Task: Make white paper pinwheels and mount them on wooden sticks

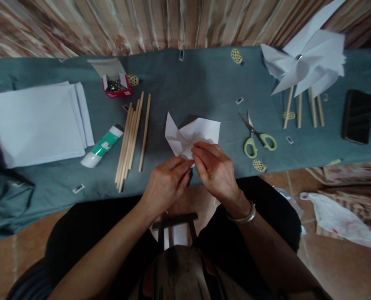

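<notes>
Left hand [166, 184]: thumb and fingers pinching the near edge of the paper, wrist low over the table's front.

Right hand [216, 168]: fingertips pinching the same edge, almost meeting the left; a metal bangle [250, 214] on the wrist.

Folded white paper [201, 130]: at the table's near edge, between the hands, one pointed flap upright. The close double grip probably steadies a small fold (its exact shape is hidden by the fingers).

Green-handled scissors [252, 132]: right of the paper, blades slightly parted, tips pointing away from the person, perhaps for safety.

Wooden dowels [136, 130]: a loose bundle with one apart, left of the paper, presumably within easy reach.

Glue stick [101, 147]: capped, slanting beside the dowels.

Red box [119, 92]: lid raised, small metal pieces exposed, likely for quick picking.

White paper stack [38, 125]: far left, sheets slightly fanned.

Paper pinwheels [310, 62]: overlapping at far right on four sticks, seemingly set aside from the working spot.

Smartphone [358, 116]: beyond them, screen dark.
</notes>
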Motion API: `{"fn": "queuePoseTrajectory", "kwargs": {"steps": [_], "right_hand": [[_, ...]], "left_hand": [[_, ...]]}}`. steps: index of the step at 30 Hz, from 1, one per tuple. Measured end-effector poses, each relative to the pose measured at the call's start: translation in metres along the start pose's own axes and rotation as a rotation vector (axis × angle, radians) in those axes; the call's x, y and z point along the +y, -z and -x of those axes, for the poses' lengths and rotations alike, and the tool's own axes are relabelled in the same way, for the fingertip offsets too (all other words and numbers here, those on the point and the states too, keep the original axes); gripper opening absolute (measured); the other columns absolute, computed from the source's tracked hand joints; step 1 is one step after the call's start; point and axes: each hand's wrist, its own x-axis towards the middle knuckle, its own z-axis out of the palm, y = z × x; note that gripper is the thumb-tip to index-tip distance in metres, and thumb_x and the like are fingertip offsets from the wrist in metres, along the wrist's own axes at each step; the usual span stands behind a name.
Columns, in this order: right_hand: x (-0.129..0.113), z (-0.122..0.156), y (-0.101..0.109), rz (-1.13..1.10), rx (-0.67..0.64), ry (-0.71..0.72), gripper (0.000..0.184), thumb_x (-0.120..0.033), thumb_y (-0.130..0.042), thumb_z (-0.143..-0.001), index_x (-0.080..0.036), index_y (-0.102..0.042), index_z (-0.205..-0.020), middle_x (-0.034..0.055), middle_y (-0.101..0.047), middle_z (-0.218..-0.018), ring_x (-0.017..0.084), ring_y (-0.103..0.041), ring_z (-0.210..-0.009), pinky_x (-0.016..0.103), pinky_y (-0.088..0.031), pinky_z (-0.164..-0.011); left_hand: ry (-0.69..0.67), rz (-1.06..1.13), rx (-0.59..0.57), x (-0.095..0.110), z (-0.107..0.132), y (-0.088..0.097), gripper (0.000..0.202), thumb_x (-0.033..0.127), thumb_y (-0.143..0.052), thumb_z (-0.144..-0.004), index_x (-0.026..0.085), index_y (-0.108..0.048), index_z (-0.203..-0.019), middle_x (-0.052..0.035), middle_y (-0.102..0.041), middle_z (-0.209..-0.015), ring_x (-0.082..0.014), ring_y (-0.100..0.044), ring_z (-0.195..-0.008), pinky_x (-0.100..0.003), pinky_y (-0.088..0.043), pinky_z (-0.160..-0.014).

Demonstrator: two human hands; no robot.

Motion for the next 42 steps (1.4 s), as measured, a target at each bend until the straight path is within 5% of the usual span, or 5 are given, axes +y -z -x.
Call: {"fn": "queuePoseTrajectory", "kwargs": {"steps": [31,42], "right_hand": [[0.0000,0.0024,0.0056,-0.011,0.019,0.005,0.024,-0.016,-0.046,-0.093,-0.016,-0.070,-0.098,0.0090,-0.073,-0.103,0.022,-0.066,-0.097,0.040,-0.053,-0.091],[0.0012,0.0035,0.0035,0.044,-0.044,-0.040,0.029,-0.019,-0.044,-0.092,-0.021,-0.065,-0.111,0.0112,-0.057,-0.130,0.027,-0.055,-0.115,0.046,-0.049,-0.097]], "left_hand": [[0.053,0.042,0.063,-0.0009,-0.0036,-0.0009,0.017,0.014,-0.057,-0.088,0.012,-0.071,-0.096,-0.0065,-0.073,-0.091,-0.0140,-0.071,-0.080,-0.023,-0.057,-0.076],[0.081,0.046,0.030,-0.0002,-0.0035,-0.0003,0.017,0.014,-0.056,-0.088,0.013,-0.070,-0.099,-0.0062,-0.073,-0.093,-0.0144,-0.070,-0.081,-0.025,-0.058,-0.076]]}}
